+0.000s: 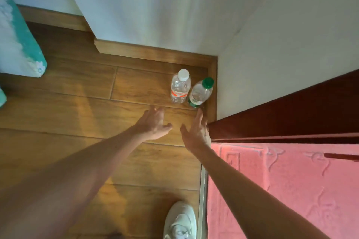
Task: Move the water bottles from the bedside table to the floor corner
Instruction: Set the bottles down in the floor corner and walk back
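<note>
Two clear water bottles stand upright side by side in the floor corner, by the wooden skirting. The white-capped bottle [180, 86] has a red label; the green-capped bottle [200, 92] has a green label and stands nearest the corner. My left hand [153, 124] hovers a little short of the white-capped bottle, fingers spread, holding nothing. My right hand [197, 132] is stretched out flat just below the green-capped bottle, fingertips close to its base, holding nothing.
Wooden floor [87, 114] meets white walls and a wooden skirting board [155, 52]. A dark red door or panel [291, 110] and a pink mat [281, 190] lie to the right. Teal bedding [17, 40] hangs at left. My white shoe [179, 221] is below.
</note>
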